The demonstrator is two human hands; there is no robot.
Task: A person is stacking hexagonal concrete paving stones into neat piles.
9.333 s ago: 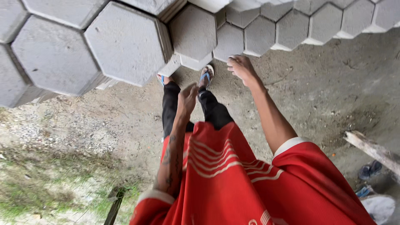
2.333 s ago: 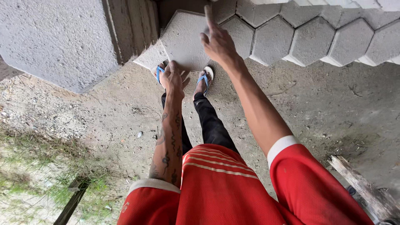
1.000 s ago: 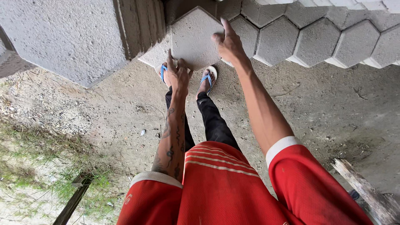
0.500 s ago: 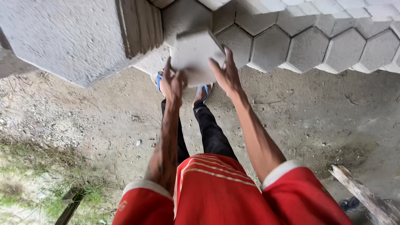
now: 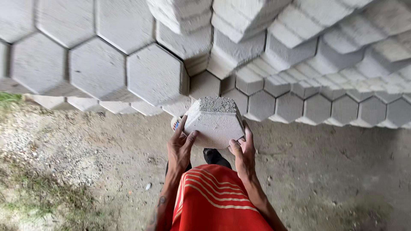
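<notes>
Observation, head view: a grey hexagonal concrete paving block (image 5: 215,121) is now clear of the stack and carried in both hands in front of the body. Half a second earlier it was only being tipped out of the rows; a second before that, the hands were merely resting on its face against the stack.

Left hand (image 5: 180,147): closed against the block's left side, thumb on the near face, fingers wrapped beneath and behind. Right hand (image 5: 243,148): closed on the right lower edge, thumb over the front, fingers along the side. Both hands are gripping the block; neither is free.

Block position: held above the red striped shorts (image 5: 214,201), its rough top face towards the camera, apart from the stacked hexagonal blocks (image 5: 154,72) that fill the upper frame. It appears to touch nothing but the hands.

Judgement: extraction from the stack is complete and the full weight now sits in the two palms. The block looks dense and coarse, so the grip probably depends on support from below more than on squeeze.

Surroundings: bare packed dirt ground (image 5: 334,171), with a grass patch (image 5: 38,201) at lower left.
</notes>
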